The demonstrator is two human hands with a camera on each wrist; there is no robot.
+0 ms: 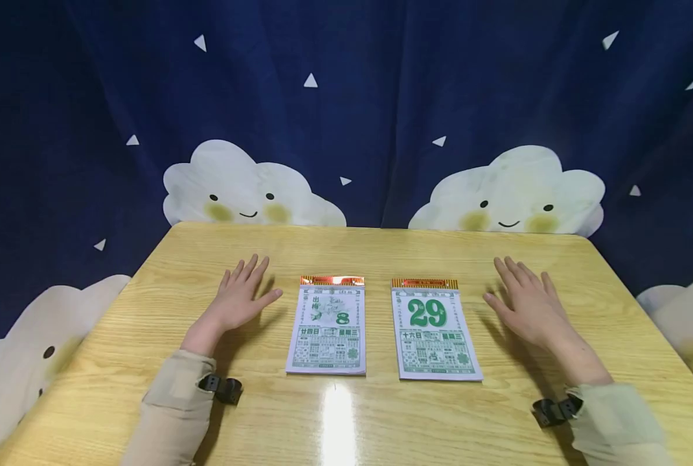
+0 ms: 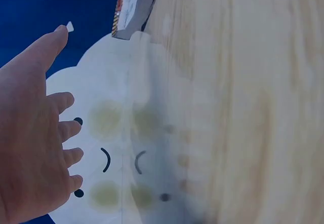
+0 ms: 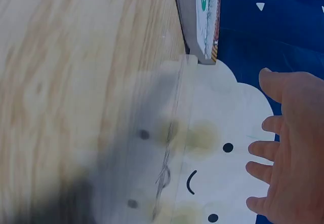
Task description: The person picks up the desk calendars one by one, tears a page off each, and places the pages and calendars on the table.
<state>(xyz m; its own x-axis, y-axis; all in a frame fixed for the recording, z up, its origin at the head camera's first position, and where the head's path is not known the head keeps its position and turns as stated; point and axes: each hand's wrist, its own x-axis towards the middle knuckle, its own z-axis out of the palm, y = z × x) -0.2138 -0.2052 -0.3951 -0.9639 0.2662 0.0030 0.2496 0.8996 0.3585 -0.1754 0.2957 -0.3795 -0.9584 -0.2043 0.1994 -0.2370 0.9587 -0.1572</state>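
Two tear-off calendar pads lie side by side on the wooden table. The left calendar [image 1: 328,330] has a small green 8 and a plant drawing; the right calendar [image 1: 435,333] shows a large green 29. Both carry a red and gold band along the top. My left hand [image 1: 238,301] is held over the table left of the pads, fingers extended and thumb pointing toward them. On the other side, my right hand [image 1: 527,304] mirrors it, fingers straight and spread. Neither hand holds anything. The wrist views each catch a pad's edge beyond the thumb, including the left calendar [image 2: 136,8].
The light wooden table [image 1: 276,421] has a bright glare spot near its front. Behind it hangs a dark blue curtain [image 1: 370,116] printed with smiling white clouds and small triangles. Each wrist wears a black strap device, such as the left wrist camera [image 1: 221,388].
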